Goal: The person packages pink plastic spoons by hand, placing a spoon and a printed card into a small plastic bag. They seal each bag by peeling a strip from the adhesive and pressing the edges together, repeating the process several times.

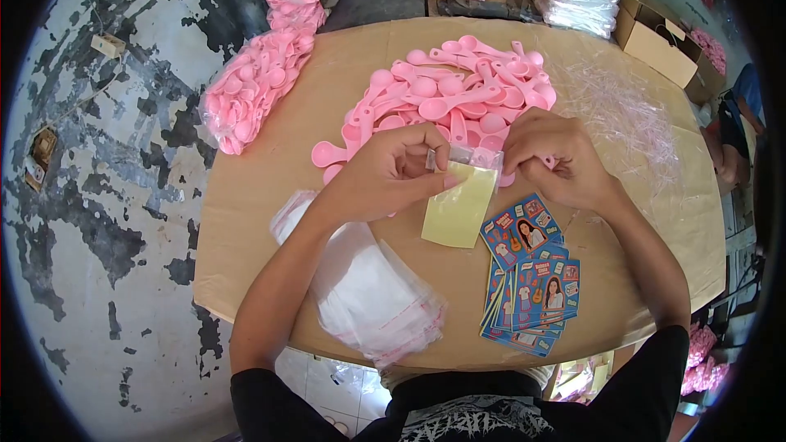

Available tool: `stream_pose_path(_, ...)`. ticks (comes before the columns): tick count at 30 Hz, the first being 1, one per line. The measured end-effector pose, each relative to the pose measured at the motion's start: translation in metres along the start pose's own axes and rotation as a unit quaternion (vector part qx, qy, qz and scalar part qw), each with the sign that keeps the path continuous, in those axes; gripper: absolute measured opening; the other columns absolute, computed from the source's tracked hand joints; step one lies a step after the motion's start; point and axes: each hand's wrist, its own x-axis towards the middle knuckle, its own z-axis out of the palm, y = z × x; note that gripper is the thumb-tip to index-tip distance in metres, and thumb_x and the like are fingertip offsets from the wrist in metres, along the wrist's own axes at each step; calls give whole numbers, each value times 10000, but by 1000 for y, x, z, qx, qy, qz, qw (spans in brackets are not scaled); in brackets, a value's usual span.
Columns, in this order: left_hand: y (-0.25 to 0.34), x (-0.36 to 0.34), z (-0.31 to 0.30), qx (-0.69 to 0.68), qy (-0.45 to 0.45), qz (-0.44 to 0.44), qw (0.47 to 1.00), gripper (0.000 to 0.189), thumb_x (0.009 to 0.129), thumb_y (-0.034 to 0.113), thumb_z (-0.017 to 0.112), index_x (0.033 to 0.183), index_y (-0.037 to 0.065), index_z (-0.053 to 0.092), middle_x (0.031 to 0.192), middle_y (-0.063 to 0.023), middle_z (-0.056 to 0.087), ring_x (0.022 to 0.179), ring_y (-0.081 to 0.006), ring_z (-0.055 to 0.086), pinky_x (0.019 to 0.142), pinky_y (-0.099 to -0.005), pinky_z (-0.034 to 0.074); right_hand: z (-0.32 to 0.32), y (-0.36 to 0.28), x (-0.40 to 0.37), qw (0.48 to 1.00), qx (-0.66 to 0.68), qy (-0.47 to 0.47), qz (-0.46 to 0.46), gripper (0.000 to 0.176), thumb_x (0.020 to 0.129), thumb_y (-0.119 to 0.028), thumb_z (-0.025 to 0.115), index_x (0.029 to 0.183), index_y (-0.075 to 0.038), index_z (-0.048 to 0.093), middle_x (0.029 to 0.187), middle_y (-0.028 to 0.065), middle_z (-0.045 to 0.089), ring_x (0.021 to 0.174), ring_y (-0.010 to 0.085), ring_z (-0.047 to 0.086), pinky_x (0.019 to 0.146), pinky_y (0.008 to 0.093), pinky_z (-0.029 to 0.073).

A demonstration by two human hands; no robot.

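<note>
My left hand (401, 170) pinches the upper left edge of a clear plastic bag with a pale yellow card (458, 211) inside. At the bag's upper right corner, my right hand (558, 155) is closed, with a bit of a pink measuring spoon (549, 162) showing between its fingers; the rest is hidden. Just beyond both hands lies a heap of pink measuring spoons (454, 102). A stack of clear plastic bags (360, 278) lies below my left forearm. Blue printed cards (536, 295) with a pictured person are fanned out below my right hand.
Bundles of pink spoons in clear plastic (258, 86) lie along the table's (246, 254) left edge. Thin clear plastic strips (618, 115) are scattered at right. Behind stand stacked plastic packs (577, 0) and a cardboard box (659, 45). Another person (733, 131) is at far right.
</note>
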Motion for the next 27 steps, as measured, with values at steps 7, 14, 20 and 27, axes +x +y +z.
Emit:
stream_pose_path(7,8,-1,6,-12,16,-9,1000,278,811,7,739,854,99,480,711,20,616,548,28,491,387,-158,297,5,-46,10,958,100,-50,263,324,882,-152,698,1160,-20,595,704,16,646,667,64,580,657,253,483)
stream_pose_path(14,23,-12,-2,58,31,7,998,255,807,-33,726,892,59,504,743,-28,641,631,-36,604,444,-177,407,5,-57,15,929,211,21,304,339,852,-51,717,1174,-38,613,697,-11,636,655,32,572,613,209,443)
stream_pose_path(20,41,-82,-7,95,54,126,986,319,826,60,725,1115,75,591,1047,-67,641,971,-149,675,632,-237,544,-68,-112,-23,945,83,-87,305,327,833,-74,737,1145,-53,645,872,33,698,716,63,620,614,229,481)
stream_pose_path(27,-8,-200,13,387,88,49,916,498,763,271,774,1215,120,630,1403,-122,490,1323,-356,421,1092,-503,318,-106,-149,-60,884,-163,-349,266,224,816,-153,726,1018,-61,698,898,68,704,801,239,656,745,361,502)
